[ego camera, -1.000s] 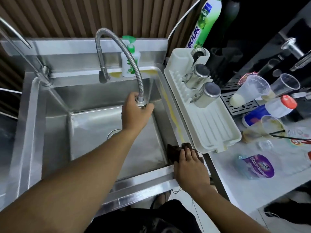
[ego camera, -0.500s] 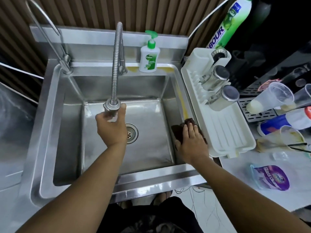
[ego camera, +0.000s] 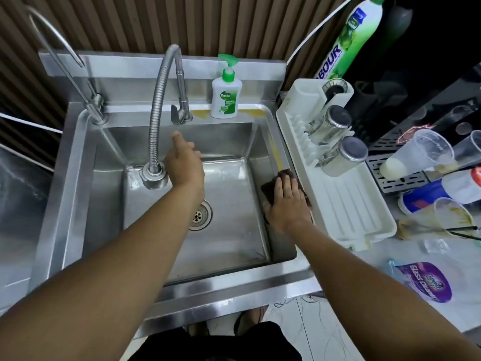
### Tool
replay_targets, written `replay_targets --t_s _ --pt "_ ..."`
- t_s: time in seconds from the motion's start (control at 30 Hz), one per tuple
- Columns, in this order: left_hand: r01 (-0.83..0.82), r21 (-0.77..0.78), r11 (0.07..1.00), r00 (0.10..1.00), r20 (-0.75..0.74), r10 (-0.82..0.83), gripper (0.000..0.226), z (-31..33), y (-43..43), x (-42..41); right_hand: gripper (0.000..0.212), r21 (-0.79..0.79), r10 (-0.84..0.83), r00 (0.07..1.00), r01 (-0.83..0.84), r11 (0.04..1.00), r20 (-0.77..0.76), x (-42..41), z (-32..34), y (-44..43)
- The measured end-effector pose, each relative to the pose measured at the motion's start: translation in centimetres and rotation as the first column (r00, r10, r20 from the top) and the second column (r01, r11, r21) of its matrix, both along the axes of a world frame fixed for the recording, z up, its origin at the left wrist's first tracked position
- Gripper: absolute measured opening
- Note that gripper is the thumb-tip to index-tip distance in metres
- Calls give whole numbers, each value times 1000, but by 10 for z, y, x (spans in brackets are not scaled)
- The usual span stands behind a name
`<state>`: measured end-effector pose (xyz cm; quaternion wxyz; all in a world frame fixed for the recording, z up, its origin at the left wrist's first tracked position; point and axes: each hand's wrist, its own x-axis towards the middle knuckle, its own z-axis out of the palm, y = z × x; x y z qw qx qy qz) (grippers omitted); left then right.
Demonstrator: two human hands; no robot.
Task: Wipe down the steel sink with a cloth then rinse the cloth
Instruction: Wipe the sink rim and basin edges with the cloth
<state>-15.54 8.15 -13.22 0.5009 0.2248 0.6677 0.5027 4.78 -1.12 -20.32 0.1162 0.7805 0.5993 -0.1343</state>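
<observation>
Head view shows the left hand point(ego camera: 186, 164) hovering loose-fingered and holding nothing over the steel sink point(ego camera: 78, 183), just beside the faucet nozzle point(ego camera: 154, 177), while the right hand point(ego camera: 285, 204) presses flat-fingered on the dark brown cloth point(ego camera: 273, 185) at the sink's right edge, next to the white drying rack point(ego camera: 351, 209).

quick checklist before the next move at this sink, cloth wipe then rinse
1. Cloth pressed flat under the right hand on the right rim of the sink: ok.
2. Left hand open, holding nothing, near the tap lever: ok.
3. Spout head hangs over the basin: ok.
4. Water running for the rinse: not ok, none visible.
5. Drain uncovered: ok.
6. Rim clean: not ok, yellow residue shows beyond the cloth.
</observation>
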Motion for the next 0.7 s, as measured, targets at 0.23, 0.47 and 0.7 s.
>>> replay_targets --t_s 0.23,0.47,0.7 --pt "62 45 997 997 -53 -60 48 -2 15 -21 57 105 -26 974 2 994 226 -5 8 -13" --pt "58 58 997 996 -64 -55 48 -6 25 -22 49 366 -235 972 222 904 -8 -27 -17 -54" --pt "35 70 997 996 -85 -29 33 -11 42 -22 61 278 -189 981 168 946 47 -18 -33 6"
